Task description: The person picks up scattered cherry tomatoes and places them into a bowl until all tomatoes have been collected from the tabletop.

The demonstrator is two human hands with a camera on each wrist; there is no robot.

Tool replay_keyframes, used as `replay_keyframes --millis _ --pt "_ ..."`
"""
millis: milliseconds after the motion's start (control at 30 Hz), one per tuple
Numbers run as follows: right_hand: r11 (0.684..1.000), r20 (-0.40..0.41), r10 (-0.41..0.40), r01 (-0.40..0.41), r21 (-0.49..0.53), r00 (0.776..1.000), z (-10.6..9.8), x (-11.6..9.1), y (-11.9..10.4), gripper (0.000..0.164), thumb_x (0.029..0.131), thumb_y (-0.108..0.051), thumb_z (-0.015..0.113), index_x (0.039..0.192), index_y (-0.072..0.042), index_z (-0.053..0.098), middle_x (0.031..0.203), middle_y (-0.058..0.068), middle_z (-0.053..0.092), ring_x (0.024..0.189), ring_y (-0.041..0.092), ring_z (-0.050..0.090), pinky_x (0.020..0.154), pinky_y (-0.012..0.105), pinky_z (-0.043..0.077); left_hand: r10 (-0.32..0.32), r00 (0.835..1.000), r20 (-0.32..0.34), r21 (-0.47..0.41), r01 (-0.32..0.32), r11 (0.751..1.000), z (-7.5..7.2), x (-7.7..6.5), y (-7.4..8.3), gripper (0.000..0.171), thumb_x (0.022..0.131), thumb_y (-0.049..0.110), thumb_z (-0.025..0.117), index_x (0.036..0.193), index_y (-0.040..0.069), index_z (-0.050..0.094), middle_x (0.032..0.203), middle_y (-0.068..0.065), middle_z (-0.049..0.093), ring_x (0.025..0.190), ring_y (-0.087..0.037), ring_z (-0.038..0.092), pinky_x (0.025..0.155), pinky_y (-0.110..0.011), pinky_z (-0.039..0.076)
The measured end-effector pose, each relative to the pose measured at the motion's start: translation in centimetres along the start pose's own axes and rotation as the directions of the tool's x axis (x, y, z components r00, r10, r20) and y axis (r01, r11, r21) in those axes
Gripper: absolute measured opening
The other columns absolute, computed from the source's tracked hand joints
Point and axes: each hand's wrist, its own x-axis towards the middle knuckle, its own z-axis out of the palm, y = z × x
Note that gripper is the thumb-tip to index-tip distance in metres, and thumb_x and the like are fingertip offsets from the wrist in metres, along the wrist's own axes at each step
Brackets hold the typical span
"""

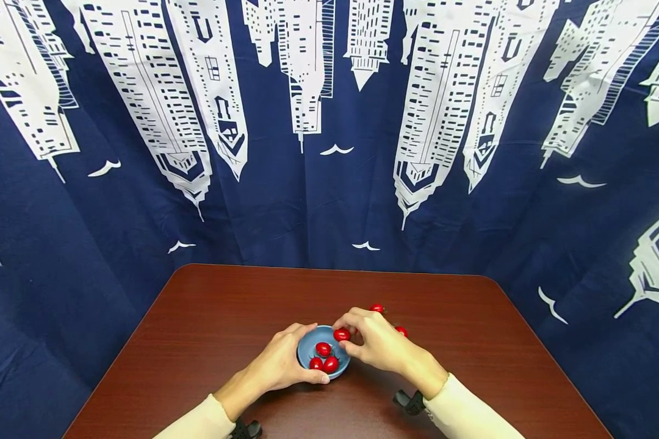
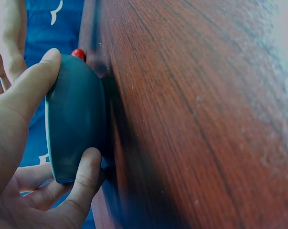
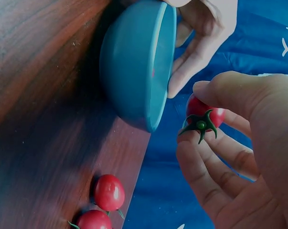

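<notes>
My left hand [image 1: 282, 361] grips a small blue bowl [image 1: 309, 344], its thumb and fingers spread around the outside; the left wrist view shows the bowl's wall [image 2: 77, 114] between them. Three cherry tomatoes [image 1: 323, 349] lie inside the bowl. Over the bowl's right side, my right hand [image 1: 381, 342] pinches another cherry tomato [image 1: 342, 335] between thumb and fingers. In the right wrist view this held tomato [image 3: 206, 112] shows its green, star-shaped calyx, just off the bowl's rim.
Two more cherry tomatoes lie on the brown wooden table [image 1: 241, 305] beyond my right hand, one farther back [image 1: 377, 308] and one partly hidden [image 1: 401, 331]. Behind the table hangs a dark blue cloth [image 1: 307, 213] printed with white buildings and birds.
</notes>
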Motion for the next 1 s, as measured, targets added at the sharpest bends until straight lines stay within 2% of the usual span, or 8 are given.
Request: replay_keyframes --millis 367,500,567,667,867,1000 --pt "1.0 0.031 0.016 -0.015 -0.025 0.999 0.55 0.12 -0.43 0.032 0.098 -0.012 0.093 0.128 -0.009 0.083 0.115 0.0 0.08 0.093 0.012 0.072 0.082 0.023 0.064 0.036 0.999 -0.009 0.02 -0.036 0.999 -0.1 0.14 -0.22 0.111 0.077 0.057 0.108 0.164 0.004 0.063 0.148 -0.012 0.074 0.127 -0.029 0.07 0.105 -0.046 0.065" --pt "0.996 0.031 0.032 -0.029 -0.083 0.999 0.59 0.12 -0.7 0.047 0.096 -0.025 0.096 0.14 -0.015 0.082 0.132 -0.001 0.08 0.111 0.016 0.08 0.094 0.034 0.07 0.046 0.999 -0.016 0.025 -0.045 0.999 -0.04 0.15 -0.36 0.111 0.076 0.057 0.108 0.163 0.003 0.064 0.146 -0.011 0.075 0.125 -0.028 0.072 0.105 -0.045 0.065" --pt "0.993 0.023 0.038 -0.035 -0.11 0.999 0.54 0.13 -0.81 0.057 0.094 -0.033 0.097 0.146 -0.018 0.08 0.141 -0.001 0.078 0.123 0.017 0.08 0.101 0.041 0.07 0.047 0.999 -0.017 0.027 -0.047 0.999 0.0 0.15 -0.4 0.112 0.076 0.057 0.108 0.163 0.003 0.064 0.146 -0.011 0.075 0.125 -0.028 0.072 0.105 -0.045 0.065" --pt "0.992 0.01 0.043 -0.041 -0.122 0.999 0.4 0.13 -0.84 0.064 0.093 -0.04 0.097 0.151 -0.021 0.077 0.146 -0.002 0.075 0.129 0.019 0.078 0.105 0.046 0.07 0.046 0.999 -0.019 0.025 -0.046 0.999 -0.03 0.15 -0.42 0.112 0.076 0.057 0.108 0.163 0.003 0.064 0.146 -0.011 0.075 0.125 -0.029 0.072 0.105 -0.047 0.065" --pt "0.986 -0.007 0.072 -0.072 -0.147 0.997 0.26 -0.24 -0.5 0.065 0.093 -0.044 0.096 0.152 -0.028 0.076 0.147 -0.006 0.073 0.134 0.016 0.074 0.109 0.049 0.067 0.046 0.999 -0.018 0.023 -0.046 0.999 -0.08 0.09 -0.49 0.112 0.076 0.057 0.109 0.163 0.002 0.063 0.143 -0.01 0.075 0.125 -0.028 0.071 0.103 -0.046 0.064" --pt "0.981 -0.021 0.095 -0.097 -0.165 0.995 -0.01 -0.57 -0.18 0.064 0.093 -0.047 0.095 0.152 -0.032 0.075 0.147 -0.008 0.072 0.125 0.012 0.073 0.104 0.048 0.065 0.036 0.999 -0.011 0.012 -0.036 0.999 -0.06 0.1 -0.48 0.112 0.076 0.057 0.109 0.163 0.003 0.063 0.144 -0.009 0.075 0.126 -0.028 0.07 0.104 -0.047 0.064"
